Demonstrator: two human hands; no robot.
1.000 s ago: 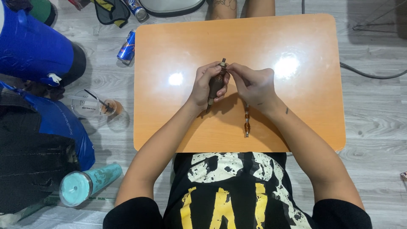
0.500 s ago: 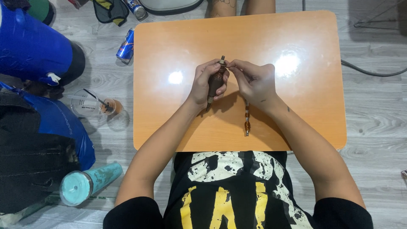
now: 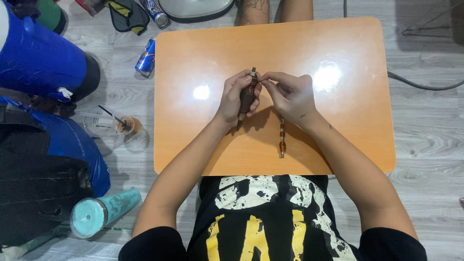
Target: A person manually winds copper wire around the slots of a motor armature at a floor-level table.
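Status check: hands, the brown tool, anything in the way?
Left hand wrapped around brown tool, held upright over orange table. Right hand pinching at its top end. Beaded rod lying on table beside right wrist; nothing in the way.

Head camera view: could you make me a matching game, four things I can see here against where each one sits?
Things:
1. dark brown tool
2. beaded rod
3. teal tumbler
4. blue can

Places:
A. on its side on the floor, lower left
B. flat on the orange table, under the right wrist
C. gripped in the left hand
D. on the floor by the table's upper left corner

Pairs: 1-C, 2-B, 3-A, 4-D
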